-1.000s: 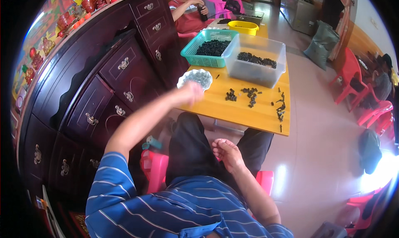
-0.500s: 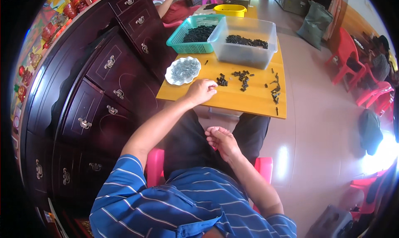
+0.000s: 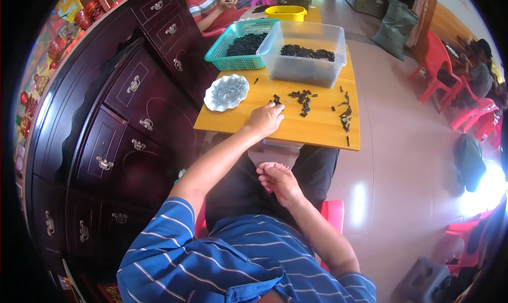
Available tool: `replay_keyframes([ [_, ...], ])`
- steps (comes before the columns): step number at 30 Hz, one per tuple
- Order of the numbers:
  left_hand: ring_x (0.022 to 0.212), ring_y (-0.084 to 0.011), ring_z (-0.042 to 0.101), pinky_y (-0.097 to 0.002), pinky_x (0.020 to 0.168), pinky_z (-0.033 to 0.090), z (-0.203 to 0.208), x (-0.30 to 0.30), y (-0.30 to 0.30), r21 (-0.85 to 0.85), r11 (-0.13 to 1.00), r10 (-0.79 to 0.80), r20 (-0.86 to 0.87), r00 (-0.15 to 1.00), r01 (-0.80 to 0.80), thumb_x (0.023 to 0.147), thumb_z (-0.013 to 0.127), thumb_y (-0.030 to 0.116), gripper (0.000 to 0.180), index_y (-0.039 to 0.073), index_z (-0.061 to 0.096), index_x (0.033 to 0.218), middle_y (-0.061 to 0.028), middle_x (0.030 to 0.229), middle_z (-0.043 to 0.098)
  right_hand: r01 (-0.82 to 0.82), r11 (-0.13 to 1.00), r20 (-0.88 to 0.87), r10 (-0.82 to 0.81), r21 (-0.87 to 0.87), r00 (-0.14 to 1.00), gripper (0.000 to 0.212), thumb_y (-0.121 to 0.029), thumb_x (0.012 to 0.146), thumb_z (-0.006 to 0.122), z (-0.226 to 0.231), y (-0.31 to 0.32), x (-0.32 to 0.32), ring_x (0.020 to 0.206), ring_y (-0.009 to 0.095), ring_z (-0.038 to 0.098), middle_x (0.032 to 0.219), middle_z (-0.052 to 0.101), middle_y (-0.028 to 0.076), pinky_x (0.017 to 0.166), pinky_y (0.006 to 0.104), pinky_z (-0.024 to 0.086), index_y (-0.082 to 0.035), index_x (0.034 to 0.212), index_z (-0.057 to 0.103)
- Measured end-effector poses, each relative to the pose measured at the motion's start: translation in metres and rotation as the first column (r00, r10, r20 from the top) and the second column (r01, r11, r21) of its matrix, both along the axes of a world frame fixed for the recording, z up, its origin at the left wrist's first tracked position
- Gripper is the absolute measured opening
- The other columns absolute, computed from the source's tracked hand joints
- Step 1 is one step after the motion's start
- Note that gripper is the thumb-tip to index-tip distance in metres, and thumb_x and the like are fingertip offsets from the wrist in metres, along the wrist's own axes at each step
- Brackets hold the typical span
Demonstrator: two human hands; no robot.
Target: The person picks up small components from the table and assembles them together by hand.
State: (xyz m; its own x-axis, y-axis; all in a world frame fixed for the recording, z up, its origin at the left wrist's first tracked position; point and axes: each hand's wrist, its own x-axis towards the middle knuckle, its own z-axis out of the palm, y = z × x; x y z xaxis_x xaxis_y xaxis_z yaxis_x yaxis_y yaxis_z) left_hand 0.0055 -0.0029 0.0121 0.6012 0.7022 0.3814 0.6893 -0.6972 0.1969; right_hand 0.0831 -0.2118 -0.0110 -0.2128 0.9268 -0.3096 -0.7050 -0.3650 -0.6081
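My left hand [image 3: 266, 120] reaches over the near edge of the table, its bent fingers closing at a small pile of black parts [image 3: 275, 99]. The fingertips partly cover that pile, and the parts are too small to name exactly. Above my lap, my right hand [image 3: 279, 182] is held with thumb and fingers pressed together. Whatever it may hold is hidden. A white scalloped dish [image 3: 207, 98] of small clear or silvery pieces stands left of my left hand. More loose black parts [image 3: 305, 101] lie to the right, with another scattered row [image 3: 345, 112] near the table's right side.
Behind the parts, a green basket [image 3: 214, 58] and a clear plastic bin [image 3: 301, 76] hold black pieces on the wooden table [image 3: 233, 124]. A yellow tub [image 3: 286, 16] stands farther back, near another person [image 3: 207, 9]. Dark drawers [image 3: 127, 86] line the left; red chairs [image 3: 434, 65] stand right.
My left hand has moved slightly right, its fingertips now over the black pile. My right hand stays closed above my lap. The other person's arms have come further into view.
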Motion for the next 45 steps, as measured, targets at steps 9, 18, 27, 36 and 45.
replay_keyframes([
  [9,0.083,-0.0319,0.07,-0.0428,0.072,0.056,-0.002,-0.004,-0.021,-0.024,0.996,-0.078,0.147,0.986,0.083,0.088,0.074,0.023,0.024,0.009,0.072,0.108,-0.01,0.09,0.069,0.004,1.0,-0.007,-0.004,0.006,1.0,0.017,-0.02,0.104,0.061,-0.003,0.002,0.001,0.082,0.01,0.067,0.099,0.073,0.002,0.076,0.0248,0.056,-0.007,0.108,0.07],
  [18,0.081,-0.0318,0.07,-0.0417,0.071,0.055,-0.005,0.003,-0.019,-0.036,0.998,-0.035,0.208,0.977,0.044,0.086,0.074,0.018,0.013,0.009,0.072,0.096,-0.0099,0.088,0.07,0.008,1.0,0.0,-0.008,0.004,1.0,0.017,-0.02,0.104,0.061,-0.001,0.001,0.0,0.081,0.01,0.067,0.098,0.073,0.003,0.076,0.0252,0.056,-0.006,0.108,0.07],
  [27,0.07,-0.019,0.069,-0.0338,0.066,0.055,0.01,-0.014,-0.055,-0.314,0.928,-0.093,0.322,0.942,0.199,0.084,0.071,0.008,0.012,0.004,0.073,0.095,-0.0062,0.078,0.07,0.184,0.981,-0.058,-0.187,-0.054,0.981,0.018,-0.024,0.107,0.057,-0.007,0.005,0.005,0.083,0.011,0.067,0.1,0.071,0.002,0.075,0.0257,0.055,-0.009,0.114,0.064],
  [36,0.074,-0.0123,0.068,-0.0275,0.067,0.054,0.025,-0.03,-0.105,-0.412,0.788,-0.219,0.506,0.834,0.457,0.087,0.074,0.002,0.004,0.002,0.074,0.091,-0.0057,0.084,0.072,0.324,0.934,-0.197,-0.349,-0.151,0.916,0.018,-0.025,0.109,0.051,-0.015,0.009,0.008,0.084,0.015,0.068,0.097,0.067,0.002,0.076,0.0292,0.056,-0.011,0.116,0.06],
  [45,0.072,-0.0191,0.068,-0.0321,0.066,0.054,0.019,-0.02,-0.063,-0.375,0.757,-0.342,0.471,0.813,0.536,0.086,0.074,0.004,0.006,0.004,0.075,0.092,-0.0072,0.085,0.07,0.259,0.913,-0.349,-0.365,-0.315,0.863,0.014,-0.024,0.108,0.053,-0.021,0.01,0.016,0.078,0.013,0.065,0.092,0.066,-0.001,0.076,0.0294,0.057,-0.014,0.11,0.062],
])
